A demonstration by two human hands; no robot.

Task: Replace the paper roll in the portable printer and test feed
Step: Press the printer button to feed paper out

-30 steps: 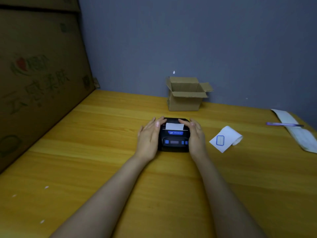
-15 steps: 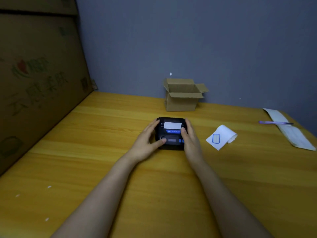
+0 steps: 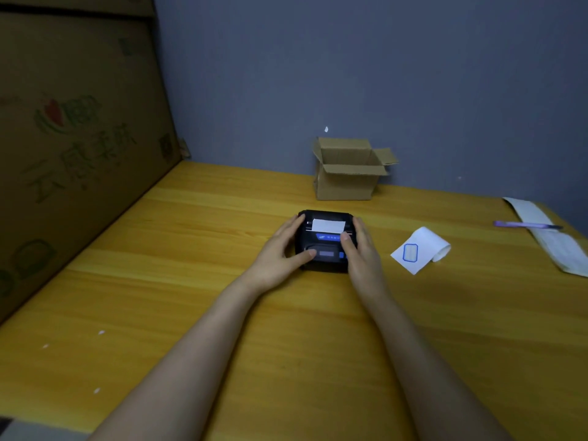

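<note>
Printer (image 3: 324, 241), black and portable, sits flat on the yellow wooden table (image 3: 222, 313) near its middle, lid closed, with a short white paper tab (image 3: 328, 225) sticking up from the slot at its 12 o'clock edge. A blue label strip runs below the slot; its writing is too small to read. The left hand (image 3: 280, 254) cups the printer's 9 o'clock side, fingers spread along the casing, thumb laid across the front panel beside the small display. The right hand (image 3: 362, 253) lies half open against the 3 o'clock side, thumb on the top face near the blue strip. Half a second earlier both hands had the same hold; a second ago both thumbs were up by the paper slot and the front panel was uncovered.

At 3 o'clock, apart from the printer, lies a loose paper roll (image 3: 421, 248), its unrolled end showing a blue rounded rectangle outline. At 12 o'clock, by the grey wall, stands a small cardboard box (image 3: 346, 183) with flaps open; its inside cannot be seen. Far at 2 o'clock a long paper strip (image 3: 553, 243) lies with a purple pen (image 3: 525, 224) across it. A large cardboard carton (image 3: 79, 138) at 9 o'clock carries green Chinese characters and a red and green logo, too dim to read.
</note>
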